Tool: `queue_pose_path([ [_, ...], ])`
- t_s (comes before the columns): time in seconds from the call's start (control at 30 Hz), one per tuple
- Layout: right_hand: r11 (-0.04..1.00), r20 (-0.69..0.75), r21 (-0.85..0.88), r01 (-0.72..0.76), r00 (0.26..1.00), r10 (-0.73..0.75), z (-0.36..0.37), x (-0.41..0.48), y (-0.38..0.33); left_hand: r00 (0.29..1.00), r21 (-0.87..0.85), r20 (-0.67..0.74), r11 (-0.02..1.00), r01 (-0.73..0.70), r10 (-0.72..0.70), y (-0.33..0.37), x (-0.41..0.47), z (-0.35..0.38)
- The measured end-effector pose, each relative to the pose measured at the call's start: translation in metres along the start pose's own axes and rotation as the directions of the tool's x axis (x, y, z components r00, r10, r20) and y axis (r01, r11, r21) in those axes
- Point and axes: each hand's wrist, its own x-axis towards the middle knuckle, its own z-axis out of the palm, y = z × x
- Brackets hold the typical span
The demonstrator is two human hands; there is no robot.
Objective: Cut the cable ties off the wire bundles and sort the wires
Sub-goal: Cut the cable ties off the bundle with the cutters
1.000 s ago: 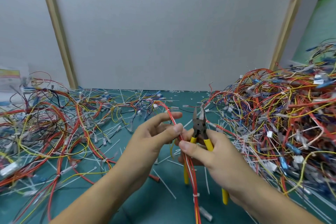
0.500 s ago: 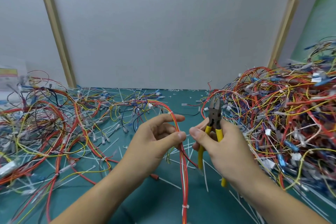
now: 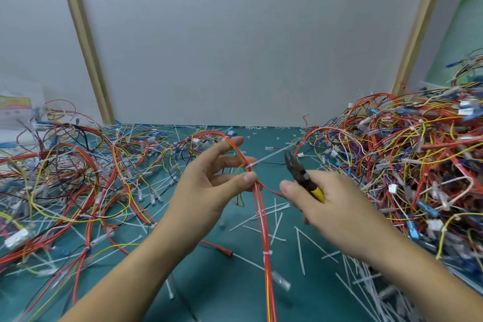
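My left hand point(image 3: 209, 185) pinches a red and yellow wire bundle point(image 3: 264, 219) between thumb and fingers, above the green mat. A white cable tie point(image 3: 252, 165) wraps the bundle just above my thumb, its long tail pointing right. A second white tie point(image 3: 266, 253) sits lower on the bundle. My right hand point(image 3: 337, 206) grips yellow-handled cutters point(image 3: 300, 176); their dark jaws point up and left, a short gap to the right of the upper tie.
A tall tangled heap of wires point(image 3: 407, 165) fills the right side. A flatter spread of loose wires point(image 3: 68, 178) covers the left. Cut white tie pieces point(image 3: 300, 248) litter the green mat point(image 3: 235, 290). A grey wall stands close behind.
The bundle has risen and the upper tie now shows above my left thumb. My right hand has moved right and tilted the cutters' jaws leftward, away from the bundle.
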Motion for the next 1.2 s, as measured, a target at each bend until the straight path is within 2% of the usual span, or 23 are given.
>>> queue_pose_path([
  [0.13,0.958,0.008,-0.282,0.053,0.999,-0.053,-0.0052,-0.0031,-0.0013,0.997,0.093,0.039,0.993,-0.068,0.064,0.0010,-0.0033,0.0028],
  [0.27,0.924,0.006,-0.378,0.063,0.998,-0.065,-0.0040,-0.0050,-0.0050,0.993,0.146,0.084,0.985,-0.093,0.081,-0.0007,-0.0065,0.0062],
  [1.2,0.913,0.033,-0.398,0.090,0.996,-0.084,0.0024,-0.0086,-0.0082,0.988,0.099,0.054,0.984,-0.147,0.143,-0.0020,-0.0091,0.0091],
])
